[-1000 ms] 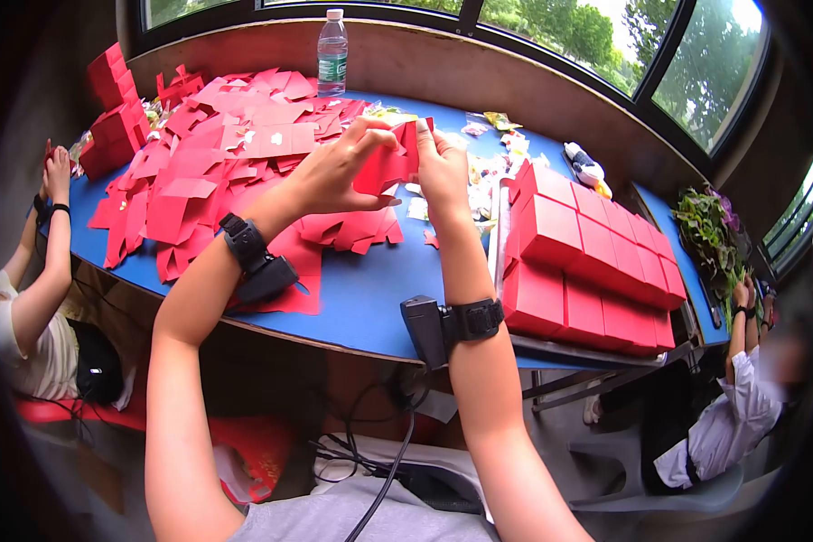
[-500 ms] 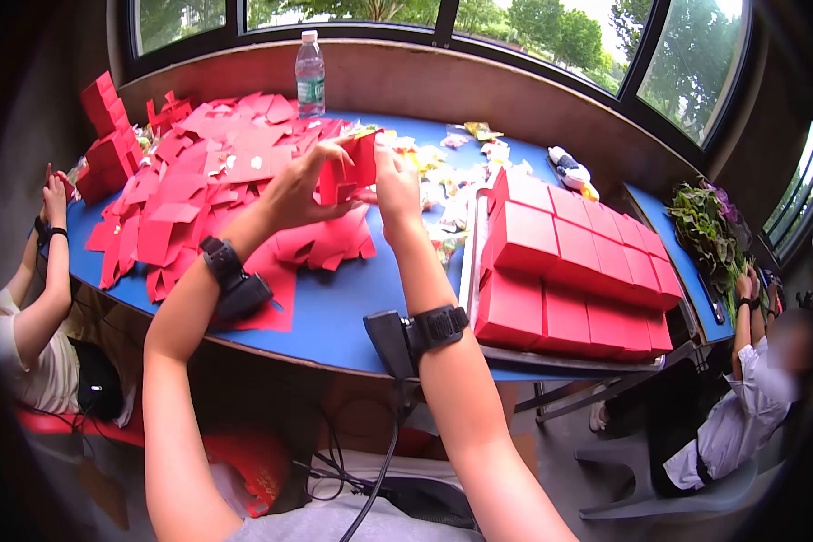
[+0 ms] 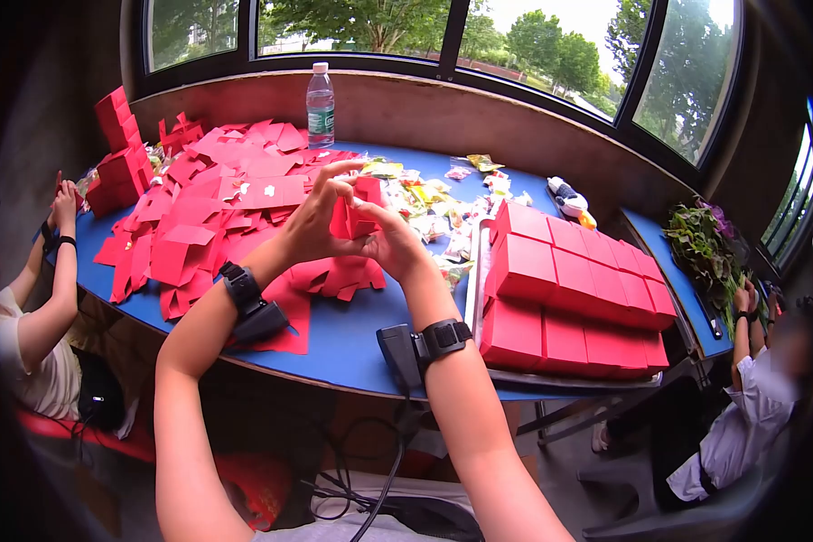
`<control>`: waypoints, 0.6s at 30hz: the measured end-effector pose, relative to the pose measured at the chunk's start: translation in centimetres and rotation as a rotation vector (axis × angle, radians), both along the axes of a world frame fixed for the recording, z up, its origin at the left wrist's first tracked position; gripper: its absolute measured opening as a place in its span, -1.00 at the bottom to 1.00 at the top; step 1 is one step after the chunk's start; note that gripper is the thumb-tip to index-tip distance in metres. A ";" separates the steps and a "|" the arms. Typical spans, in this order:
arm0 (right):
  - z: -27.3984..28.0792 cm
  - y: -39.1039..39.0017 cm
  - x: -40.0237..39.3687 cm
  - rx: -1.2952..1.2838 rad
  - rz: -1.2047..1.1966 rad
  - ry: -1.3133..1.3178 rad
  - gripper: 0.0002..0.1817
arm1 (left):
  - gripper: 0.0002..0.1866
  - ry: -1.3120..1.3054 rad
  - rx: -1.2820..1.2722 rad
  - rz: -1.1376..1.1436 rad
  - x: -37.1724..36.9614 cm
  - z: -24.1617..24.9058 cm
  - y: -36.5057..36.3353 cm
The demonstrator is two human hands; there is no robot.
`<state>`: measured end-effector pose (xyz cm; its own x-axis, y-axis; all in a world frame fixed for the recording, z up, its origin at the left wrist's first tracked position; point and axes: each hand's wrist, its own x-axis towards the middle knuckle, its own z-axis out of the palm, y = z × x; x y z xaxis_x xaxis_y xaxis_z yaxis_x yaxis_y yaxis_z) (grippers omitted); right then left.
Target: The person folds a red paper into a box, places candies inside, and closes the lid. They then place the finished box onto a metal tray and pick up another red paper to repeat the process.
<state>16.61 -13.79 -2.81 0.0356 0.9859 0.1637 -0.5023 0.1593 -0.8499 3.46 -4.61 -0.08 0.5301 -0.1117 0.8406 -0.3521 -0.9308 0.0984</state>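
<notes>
Between my two hands, above the blue table (image 3: 343,334), is a small red paper box (image 3: 353,215), partly folded. My left hand (image 3: 312,221) grips it from the left, fingers curved over its top and thumb low. From the right, my right hand (image 3: 396,242) holds the same box, its thumb against the near side. Some of the box is hidden behind my fingers. Flat red box blanks (image 3: 185,239) lie in a loose heap to the left of my hands, and more cut red card (image 3: 343,275) lies just below them.
Finished red boxes (image 3: 569,280) fill a tray at the right. Wrapped sweets (image 3: 429,199) are scattered behind my hands. A water bottle (image 3: 321,108) stands at the back, and stacked red boxes (image 3: 122,154) at the far left. Co-workers sit at both sides; greenery (image 3: 705,239) lies at right.
My hands have closed in around the red box and turned it, with the right hand's fingers now bent. The whole view has shifted slightly, so the table appears lower.
</notes>
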 end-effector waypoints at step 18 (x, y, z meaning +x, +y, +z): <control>-0.6 0.6 -0.1 0.102 0.083 0.232 -0.58 | -0.52 0.102 -0.048 0.042 -0.7 0.1 0.1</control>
